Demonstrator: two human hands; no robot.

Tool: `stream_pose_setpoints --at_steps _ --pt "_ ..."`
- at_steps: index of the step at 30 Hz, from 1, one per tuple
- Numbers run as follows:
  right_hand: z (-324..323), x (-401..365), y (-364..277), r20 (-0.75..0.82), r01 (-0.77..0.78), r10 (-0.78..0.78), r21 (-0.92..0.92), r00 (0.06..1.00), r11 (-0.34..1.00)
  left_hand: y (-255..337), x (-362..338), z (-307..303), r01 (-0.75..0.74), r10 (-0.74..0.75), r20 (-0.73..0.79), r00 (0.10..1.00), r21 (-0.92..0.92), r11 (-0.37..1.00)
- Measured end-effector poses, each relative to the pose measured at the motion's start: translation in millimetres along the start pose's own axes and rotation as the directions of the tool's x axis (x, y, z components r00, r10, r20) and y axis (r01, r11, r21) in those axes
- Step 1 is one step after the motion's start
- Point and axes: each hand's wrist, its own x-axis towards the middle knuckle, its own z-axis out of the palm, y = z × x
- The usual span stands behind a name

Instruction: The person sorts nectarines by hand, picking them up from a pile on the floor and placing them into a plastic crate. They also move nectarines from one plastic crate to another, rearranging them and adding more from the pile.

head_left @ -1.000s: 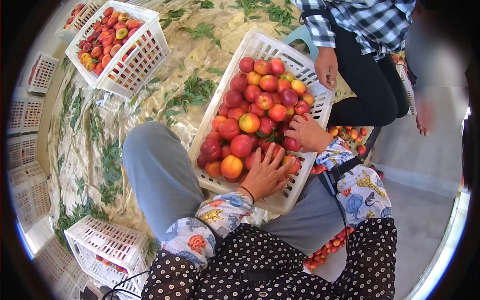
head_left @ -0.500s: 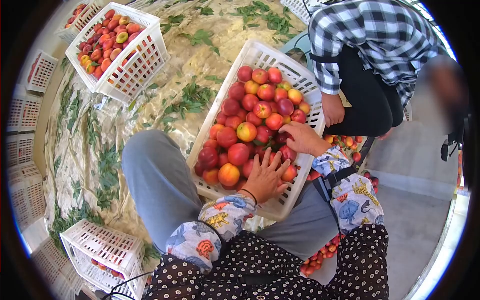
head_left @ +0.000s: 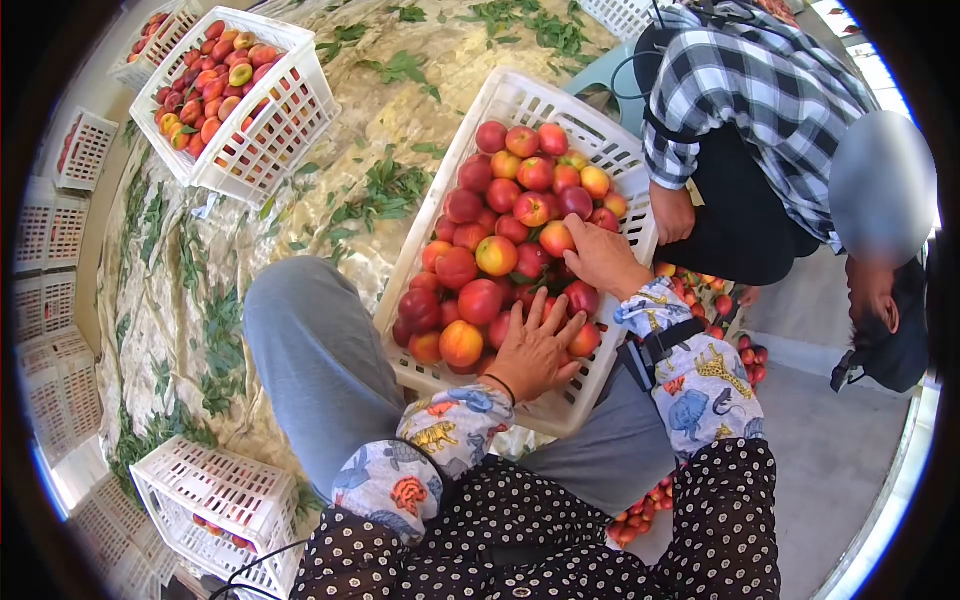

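Note:
A white plastic crate (head_left: 520, 98) heaped with red and orange nectarines rests on my lap, on my grey trouser leg (head_left: 320, 360). My left hand (head_left: 535, 348) lies flat with fingers spread over the fruit at the crate's near end and holds nothing. My right hand (head_left: 603, 260) reaches in from the crate's right side, its fingers curled over an orange-red nectarine (head_left: 555, 238) in the pile. Both my sleeves have an animal print.
A person in a plaid shirt (head_left: 740, 90) crouches at the far right, one hand (head_left: 672, 212) by the crate's rim. Another full crate (head_left: 280, 120) stands at the upper left and a nearly empty one (head_left: 215, 490) at the lower left. Leaves litter the tarp (head_left: 380, 190). Loose nectarines (head_left: 715, 300) lie at the right.
My right hand has moved a little up the pile and closed over a nectarine. My left hand stays spread on the fruit. The person at the right has leaned further into view.

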Motion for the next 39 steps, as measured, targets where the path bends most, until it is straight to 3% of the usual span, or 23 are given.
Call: stream_pose_setpoints --at_steps 2,4,6,10,12,13,16,20,22,23,24,27,32,34,35,38,39 --pt "-9.4 -5.8 12.1 0.027 0.033 -0.033 0.025 0.999 0.999 0.4 1.1 0.8 -0.001 0.001 -0.024 1.000 -0.017 1.000" --pt "5.3 -6.8 28.7 0.064 0.049 -0.043 -0.084 0.997 0.995 -0.6 1.6 1.1 -0.008 0.007 -0.027 1.000 -0.025 1.000" --pt "23.5 -6.7 39.5 -0.079 0.024 -0.020 0.049 0.997 0.998 -0.5 1.4 0.0 -0.008 0.007 -0.026 1.000 -0.029 1.000" --pt "-1.2 -10.4 7.4 0.030 0.001 -0.003 0.094 1.000 0.996 -1.5 -0.7 0.7 -0.015 0.014 -0.032 0.999 -0.025 1.000" --pt "13.3 -6.4 6.8 0.148 0.089 -0.060 -0.198 0.987 0.976 -1.1 2.4 -1.1 -0.014 0.013 -0.023 1.000 -0.024 1.000" --pt "18.2 -2.8 5.5 0.153 0.059 -0.021 -0.246 0.988 0.967 -0.5 2.5 -2.3 -0.011 0.011 -0.015 1.000 -0.032 0.999" --pt "14.1 -2.7 8.2 0.206 0.123 -0.072 -0.247 0.976 0.961 -1.3 0.3 -4.9 -0.014 0.013 -0.022 1.000 -0.042 0.999" --pt "-0.3 0.1 -4.4 0.165 0.116 -0.077 -0.242 0.983 0.963 -2.9 0.2 -3.6 -0.016 0.015 -0.019 1.000 -0.035 0.999" --pt "-7.4 8.8 -23.3 -0.070 0.154 -0.150 0.048 0.986 0.987 -1.9 0.6 -6.5 -0.012 0.011 -0.014 1.000 -0.035 0.999" --pt "-2.8 11.4 -28.8 -0.110 0.208 -0.197 0.109 0.974 0.972 -1.8 0.8 -8.2 -0.014 0.014 -0.013 1.000 -0.061 0.998" --pt "3.5 13.0 -35.5 -0.112 0.213 -0.201 0.110 0.973 0.971 -2.6 1.5 -9.2 -0.016 0.015 -0.015 1.000 -0.084 0.996" --pt "13.0 17.1 -51.2 0.120 0.144 -0.147 0.034 0.982 0.989 -4.1 2.0 -7.4 -0.029 0.027 -0.018 0.999 -0.098 0.995" --pt "2.5 21.0 -65.3 -0.030 0.191 -0.189 0.088 0.981 0.978 -9.9 2.0 -5.3 -0.070 0.057 -0.098 0.994 -0.132 0.989" --pt "8.8 22.4 -77.4 -0.059 0.310 -0.304 0.139 0.951 0.941 -14.0 1.6 -4.8 -0.116 0.117 0.022 0.993 -0.040 0.992" --pt "11.3 24.8 -83.2 0.011 0.284 -0.287 0.108 0.958 0.953 -15.8 -1.0 -0.4 -0.164 0.161 -0.085 0.983 -0.030 0.986" --pt "25.3 32.7 -83.8 -0.046 0.267 -0.264 0.116 0.964 0.957 -26.6 -3.7 17.0 -0.160 0.142 -0.150 0.978 -0.119 0.980" --pt "23.7 34.1 -82.0 -0.015 0.244 -0.245 0.172 0.970 0.954 -22.1 -8.1 -23.0 -0.098 0.086 -0.094 0.992 -0.140 0.985"
